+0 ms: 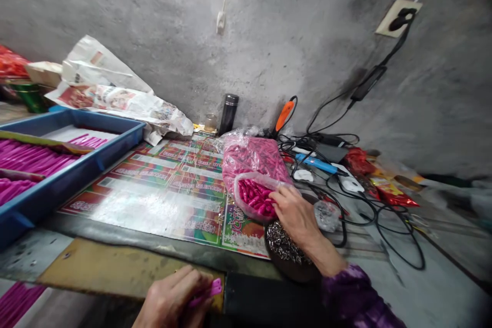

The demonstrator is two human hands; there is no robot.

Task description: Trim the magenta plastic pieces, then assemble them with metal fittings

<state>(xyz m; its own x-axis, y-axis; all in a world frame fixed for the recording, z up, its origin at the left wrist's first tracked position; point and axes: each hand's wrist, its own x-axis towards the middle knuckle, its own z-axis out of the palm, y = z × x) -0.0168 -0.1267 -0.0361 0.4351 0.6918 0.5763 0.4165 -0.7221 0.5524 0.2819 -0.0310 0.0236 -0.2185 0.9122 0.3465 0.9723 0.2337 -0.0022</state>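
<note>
My left hand is at the bottom edge, shut on a slim magenta plastic piece with a lighter pink end. My right hand rests at the mouth of a clear plastic bag filled with small magenta pieces, and its fingertips are hidden there. A larger pink-filled plastic bag lies behind it. Under my right wrist sits a dark round dish heaped with small silvery metal parts.
A blue tray of magenta sticks lies at the left on printed sheets. Tangled black cables, a blue tool and an orange-handled tool lie right and behind. A dark flask and crumpled newspaper stand against the concrete wall.
</note>
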